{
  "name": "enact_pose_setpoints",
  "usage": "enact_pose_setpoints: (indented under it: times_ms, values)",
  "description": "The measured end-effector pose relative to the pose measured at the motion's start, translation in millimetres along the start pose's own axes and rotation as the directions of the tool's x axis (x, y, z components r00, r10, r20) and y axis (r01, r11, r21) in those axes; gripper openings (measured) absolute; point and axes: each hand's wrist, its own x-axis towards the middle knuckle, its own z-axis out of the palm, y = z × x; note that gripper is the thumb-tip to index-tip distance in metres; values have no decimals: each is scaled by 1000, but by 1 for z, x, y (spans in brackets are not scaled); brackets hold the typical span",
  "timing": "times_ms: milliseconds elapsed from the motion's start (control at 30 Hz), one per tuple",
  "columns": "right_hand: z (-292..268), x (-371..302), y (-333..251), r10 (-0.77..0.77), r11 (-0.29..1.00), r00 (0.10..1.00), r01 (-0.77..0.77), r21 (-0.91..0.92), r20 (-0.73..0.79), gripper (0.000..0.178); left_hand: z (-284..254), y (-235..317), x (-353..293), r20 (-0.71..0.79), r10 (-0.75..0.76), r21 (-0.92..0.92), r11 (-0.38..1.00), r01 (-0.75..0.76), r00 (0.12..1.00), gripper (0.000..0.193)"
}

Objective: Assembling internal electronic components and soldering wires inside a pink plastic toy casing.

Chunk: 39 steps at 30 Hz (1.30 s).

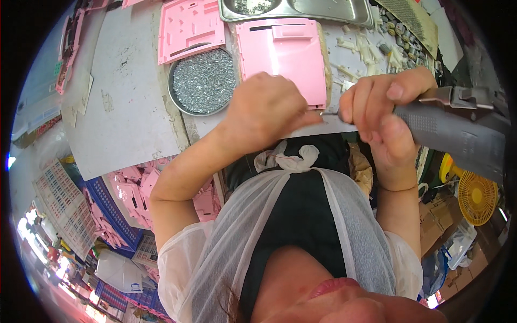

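Apparently busy with the loading step, readying a screw on the bit (329,113) of a grey electric screwdriver (455,126), to judge by the left hand's closeness to that tip. Grips the screwdriver in the right hand (385,102), with fingers wrapped round its front end and the bit pointing left. Holds the left hand (269,105) loosely curled, with fingertips very near the bit; cannot tell, through the blur, whether pinching a screw or touching the metal. Has the two hands facing each other, seemingly just apart. Has the pink plastic panel (283,59) lying flat on the worktable (124,81), just beyond the hands and mostly between them, partly covered by the left knuckles. Has small screws (204,81) close by, in a round metal dish (171,89) left of the left hand. Next calls, probably, for seating a screw straight, clearing the fingers and aligning the bit over the panel.
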Motion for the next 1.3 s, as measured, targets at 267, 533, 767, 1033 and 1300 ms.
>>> enact_pose_setpoints:
  times_ms: [267,533,767,1033,1300]
  values:
    - [-24,-19,27,-39,980,999,36,-195,-9,25,13,-1,3,62,-368,-160,914,373,928,22]
    - [-23,-31,34,39,920,996,-2,-392,86,26,12,-3,-5,147,-272,-76,955,285,951,18]
    - [-14,-4,-3,0,999,994,5,-38,110,32,21,13,-13,29,-153,-12,988,153,988,21]
    - [-11,-4,-1,-28,1000,995,26,16,95,31,30,10,-17,6,-171,-70,983,171,985,22]
    - [-37,27,23,-243,963,968,248,-101,61,26,-12,-19,-6,-206,-351,295,868,400,913,21]
